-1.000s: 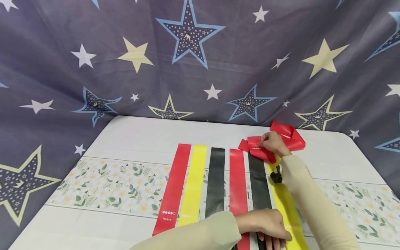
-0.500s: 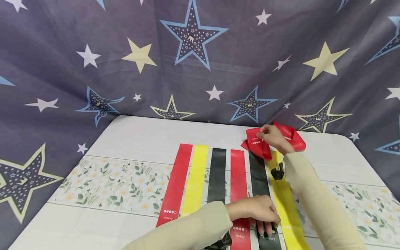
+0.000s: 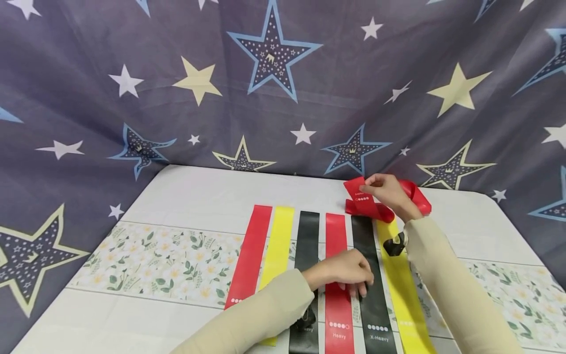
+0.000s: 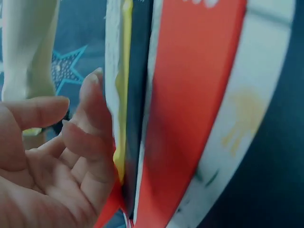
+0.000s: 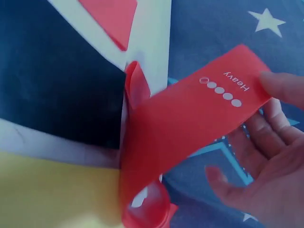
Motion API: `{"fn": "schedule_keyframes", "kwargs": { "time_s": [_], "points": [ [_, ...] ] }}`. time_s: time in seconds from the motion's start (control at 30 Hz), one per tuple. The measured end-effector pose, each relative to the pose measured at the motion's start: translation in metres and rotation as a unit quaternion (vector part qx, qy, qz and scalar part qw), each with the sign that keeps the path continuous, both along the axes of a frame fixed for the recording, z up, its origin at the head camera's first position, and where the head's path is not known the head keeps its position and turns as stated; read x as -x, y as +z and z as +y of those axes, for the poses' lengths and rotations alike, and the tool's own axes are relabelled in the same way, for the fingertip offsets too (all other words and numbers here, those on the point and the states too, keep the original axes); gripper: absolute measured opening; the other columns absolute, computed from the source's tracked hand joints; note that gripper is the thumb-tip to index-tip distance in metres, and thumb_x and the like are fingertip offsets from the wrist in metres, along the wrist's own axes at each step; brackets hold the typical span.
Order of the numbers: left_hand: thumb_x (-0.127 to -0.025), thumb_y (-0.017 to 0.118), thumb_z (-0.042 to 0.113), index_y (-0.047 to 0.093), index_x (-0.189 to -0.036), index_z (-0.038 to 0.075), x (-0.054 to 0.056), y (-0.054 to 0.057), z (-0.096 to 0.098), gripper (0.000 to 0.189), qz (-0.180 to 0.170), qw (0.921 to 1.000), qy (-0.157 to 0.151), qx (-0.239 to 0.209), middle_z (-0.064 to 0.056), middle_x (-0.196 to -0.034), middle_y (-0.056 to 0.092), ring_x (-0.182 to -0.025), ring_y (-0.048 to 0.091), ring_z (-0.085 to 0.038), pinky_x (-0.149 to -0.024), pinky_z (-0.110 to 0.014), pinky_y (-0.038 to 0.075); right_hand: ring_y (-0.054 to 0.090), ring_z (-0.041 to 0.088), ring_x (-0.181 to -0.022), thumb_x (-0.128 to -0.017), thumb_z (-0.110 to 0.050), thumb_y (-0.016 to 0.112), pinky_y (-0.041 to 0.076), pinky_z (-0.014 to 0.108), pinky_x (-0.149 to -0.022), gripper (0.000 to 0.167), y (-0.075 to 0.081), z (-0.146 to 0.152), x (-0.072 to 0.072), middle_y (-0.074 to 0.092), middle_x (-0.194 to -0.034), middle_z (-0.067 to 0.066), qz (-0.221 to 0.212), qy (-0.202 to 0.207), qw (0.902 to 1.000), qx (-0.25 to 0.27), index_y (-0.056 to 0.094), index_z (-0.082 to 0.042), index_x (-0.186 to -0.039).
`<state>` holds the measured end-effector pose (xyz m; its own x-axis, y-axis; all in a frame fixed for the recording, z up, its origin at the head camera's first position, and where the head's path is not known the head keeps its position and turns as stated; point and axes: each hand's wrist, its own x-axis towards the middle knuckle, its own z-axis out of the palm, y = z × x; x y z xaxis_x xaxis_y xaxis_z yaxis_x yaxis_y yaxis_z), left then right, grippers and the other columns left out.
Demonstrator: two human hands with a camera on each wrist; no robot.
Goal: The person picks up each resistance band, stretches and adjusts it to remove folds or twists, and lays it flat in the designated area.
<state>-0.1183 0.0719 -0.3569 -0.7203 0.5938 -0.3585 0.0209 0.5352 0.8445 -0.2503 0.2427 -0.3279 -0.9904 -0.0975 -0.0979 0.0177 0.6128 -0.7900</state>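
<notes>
At the back right, my right hand [image 3: 391, 194] pinches the printed "Heavy" end of a loose red resistance band [image 5: 190, 111] between thumb and finger. The rest of that band lies in loops on the table, partly behind the hand. My left hand [image 3: 345, 269] hovers over a flat red band [image 3: 338, 317] and the black "X-Heavy" band [image 3: 375, 275], fingers loosely bent and holding nothing. To the right of the black band lies a yellow band [image 3: 404, 295], partly under the loose red band's loops.
Further left, a black band [image 3: 308, 236], a yellow band [image 3: 278, 246] and a red band [image 3: 252, 246] lie side by side. The left sleeve covers parts of them. A white table [image 3: 146, 324] with a floral strip meets a star-patterned curtain [image 3: 256, 113] behind.
My left hand has moved up and left, away from the lower ends of the black and yellow bands. The right hand has raised and turned the red band's printed end.
</notes>
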Motion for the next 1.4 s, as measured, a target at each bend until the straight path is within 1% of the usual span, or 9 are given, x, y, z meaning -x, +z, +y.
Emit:
{"fn": "schedule_keyframes", "kwargs": {
  "time_s": [0.2, 0.37, 0.47, 0.7, 0.87, 0.97, 1.07, 1.27, 1.4],
  "points": [
    [-0.092, 0.055, 0.009, 0.07, -0.09, 0.002, 0.018, 0.005, -0.007, 0.016, 0.091, 0.9856, 0.114, -0.086, -0.002, -0.064, 0.065, -0.047, 0.056, -0.017, -0.044, -0.02, 0.04, 0.057, 0.008, -0.072, -0.088, -0.013, 0.066, 0.05, 0.019, -0.065, 0.026, 0.001, -0.004, -0.012, 0.065, -0.083, 0.001, 0.038, 0.05, 0.997, 0.044, 0.051, 0.002, -0.104],
    [-0.086, 0.057, 0.008, 0.072, -0.088, 0.008, 0.038, 0.009, -0.014, 0.015, 0.243, 0.9257, 0.269, -0.11, -0.003, -0.075, 0.063, -0.06, 0.05, -0.007, -0.06, -0.019, 0.042, 0.061, 0.006, -0.079, -0.087, -0.008, 0.066, 0.052, 0.015, -0.073, 0.025, 0.0, -0.01, -0.024, 0.068, -0.093, 0.008, 0.067, 0.1, 0.9914, 0.052, 0.057, 0.002, -0.108],
    [-0.085, 0.061, 0.009, 0.07, -0.094, 0.01, 0.048, 0.012, -0.018, 0.013, 0.295, 0.8956, 0.315, -0.11, -0.005, -0.09, 0.06, -0.078, 0.054, -0.014, -0.071, -0.022, 0.045, 0.063, 0.009, -0.078, -0.086, -0.005, 0.066, 0.053, 0.017, -0.073, 0.02, 0.0, -0.013, -0.031, 0.068, -0.092, 0.012, 0.084, 0.13, 0.9864, 0.056, 0.063, 0.004, -0.104],
    [-0.087, 0.066, 0.012, 0.07, -0.099, 0.009, 0.062, 0.021, -0.027, 0.013, 0.317, 0.9104, 0.244, -0.107, -0.006, -0.097, 0.066, -0.083, 0.058, -0.017, -0.072, -0.022, 0.049, 0.068, 0.01, -0.08, -0.085, -0.004, 0.068, 0.053, 0.017, -0.076, 0.02, 0.004, -0.019, -0.048, 0.069, -0.095, 0.02, 0.095, 0.153, 0.9813, 0.069, 0.065, 0.006, -0.102],
    [-0.088, 0.064, 0.011, 0.07, -0.091, 0.007, 0.069, 0.03, -0.024, 0.007, 0.307, 0.9116, 0.24, -0.13, -0.006, -0.083, 0.069, -0.07, 0.059, -0.012, -0.061, -0.016, 0.047, 0.064, 0.012, -0.088, -0.086, -0.005, 0.066, 0.049, 0.01, -0.076, 0.021, 0.005, -0.027, -0.068, 0.065, -0.101, 0.021, 0.164, 0.028, 0.9838, 0.068, 0.061, 0.005, -0.104],
    [-0.087, 0.064, 0.01, 0.069, -0.091, 0.006, 0.072, 0.04, -0.023, 0.008, 0.304, 0.9084, 0.248, -0.145, -0.007, -0.083, 0.069, -0.07, 0.061, -0.013, -0.061, -0.017, 0.048, 0.06, 0.007, -0.083, -0.086, -0.001, 0.063, 0.048, 0.007, -0.072, 0.015, 0.003, -0.036, -0.082, 0.063, -0.098, 0.021, 0.211, -0.063, 0.9705, 0.099, 0.061, 0.005, -0.099],
    [-0.086, 0.064, 0.011, 0.068, -0.09, 0.005, 0.075, 0.051, -0.021, 0.008, 0.29, 0.9062, 0.261, -0.162, -0.008, -0.082, 0.069, -0.071, 0.064, -0.014, -0.062, -0.018, 0.05, 0.058, 0.001, -0.076, -0.085, 0.003, 0.061, 0.049, 0.009, -0.069, 0.01, -0.002, -0.048, -0.094, 0.064, -0.092, 0.018, 0.231, -0.089, 0.9588, 0.14, 0.062, 0.007, -0.095],
    [-0.084, 0.065, 0.01, 0.065, -0.091, 0.003, 0.072, 0.066, -0.017, 0.01, 0.199, 0.9092, 0.293, -0.218, -0.011, -0.083, 0.071, -0.072, 0.062, -0.01, -0.064, -0.018, 0.049, 0.066, 0.004, -0.082, -0.092, 0.0, 0.056, 0.053, 0.017, -0.079, 0.023, -0.015, -0.063, -0.106, 0.067, -0.091, -0.007, 0.129, -0.021, 0.9571, 0.259, 0.058, 0.013, -0.11],
    [-0.084, 0.064, 0.007, 0.063, -0.093, 0.0, 0.07, 0.07, -0.015, 0.012, 0.153, 0.9049, 0.297, -0.263, -0.014, -0.083, 0.069, -0.069, 0.061, -0.009, -0.066, -0.019, 0.05, 0.067, 0.008, -0.095, -0.098, -0.01, 0.048, 0.052, 0.022, -0.087, 0.036, -0.018, -0.066, -0.11, 0.065, -0.105, -0.01, 0.047, 0.017, 0.9373, 0.345, 0.046, 0.008, -0.13]
  ]
}}
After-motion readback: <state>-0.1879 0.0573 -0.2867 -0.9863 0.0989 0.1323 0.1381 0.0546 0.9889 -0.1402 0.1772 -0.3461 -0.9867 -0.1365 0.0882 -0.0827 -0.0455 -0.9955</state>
